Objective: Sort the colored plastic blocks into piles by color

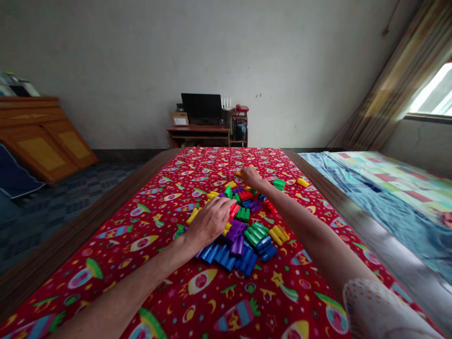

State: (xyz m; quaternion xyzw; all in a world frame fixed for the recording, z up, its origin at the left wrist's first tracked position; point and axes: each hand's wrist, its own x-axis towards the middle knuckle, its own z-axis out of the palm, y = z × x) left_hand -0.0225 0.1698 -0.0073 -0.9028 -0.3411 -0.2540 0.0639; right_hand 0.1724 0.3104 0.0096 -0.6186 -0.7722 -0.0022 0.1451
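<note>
A pile of coloured plastic building blocks point(243, 235) lies on a red cloth printed with rockets point(148, 245). My left hand point(211, 219) rests palm down on the near left of the pile, fingers curled over blocks; what they hold I cannot make out. My right hand point(251, 176) reaches to the pile's far side, fingers bent down onto a yellow block point(239, 173). Blue blocks point(226, 254) lie nearest me. A green block point(278, 183) and another yellow block point(302, 182) lie apart at the far right.
The cloth covers a long wooden-edged surface point(70, 235). A bed with a patterned blue sheet point(395, 197) stands to the right. A desk with a monitor point(202, 109) is at the far wall. A tilted wooden cabinet point(42, 136) is on the left, with a curtained window point(431, 94) at the upper right.
</note>
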